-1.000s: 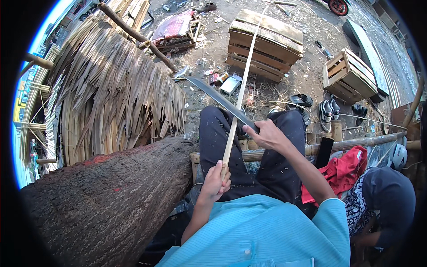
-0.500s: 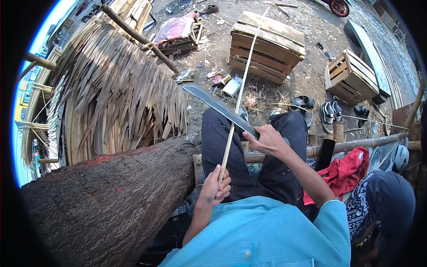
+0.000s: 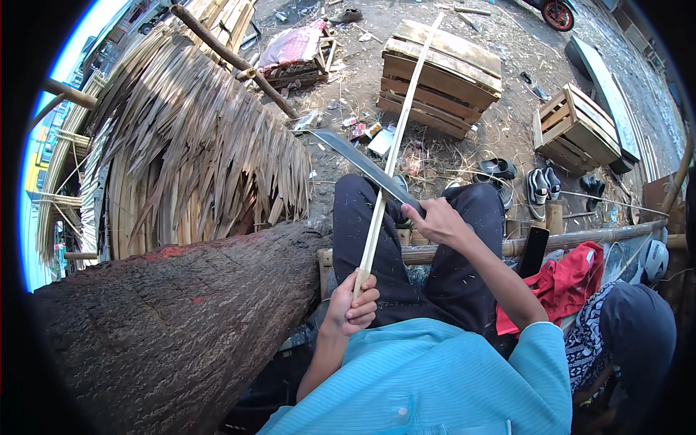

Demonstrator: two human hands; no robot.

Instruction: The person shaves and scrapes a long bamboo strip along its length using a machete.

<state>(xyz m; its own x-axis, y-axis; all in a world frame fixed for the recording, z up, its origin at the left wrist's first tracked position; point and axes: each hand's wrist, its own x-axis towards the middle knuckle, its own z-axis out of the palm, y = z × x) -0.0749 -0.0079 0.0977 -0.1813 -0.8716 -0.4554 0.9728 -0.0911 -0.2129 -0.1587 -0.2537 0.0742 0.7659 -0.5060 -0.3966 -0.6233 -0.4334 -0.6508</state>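
Sunlight is falling over a littered yard of bare earth (image 3: 522,51), where a large slatted crate (image 3: 453,87), a smaller crate (image 3: 580,130) and several shoes (image 3: 536,190) are sitting beyond the knees of a seated person in a ribbed turquoise shirt (image 3: 435,370). A round bamboo rail (image 3: 573,238) is running past the legs, with a black phone (image 3: 534,250) and a crumpled red cloth (image 3: 562,279) lying near it. Another person (image 3: 638,322) — partly cut off — is crowding the right edge. At left, dry, ragged thatch (image 3: 217,138) is hanging above a thick, rough-barked trunk (image 3: 181,319) (smudged with red). The left hand (image 3: 353,304) is closing in a fist around the near end of a long, pale, flat-sided strip (image 3: 401,125), which is slanting forward across the view of the large crate; whether it is touching the crate cannot be told. The right hand (image 3: 437,221) is gripping a long, grey metal blade (image 3: 355,159) — its thumb pressing near the base — and the blade is crossing the strip above the knees.
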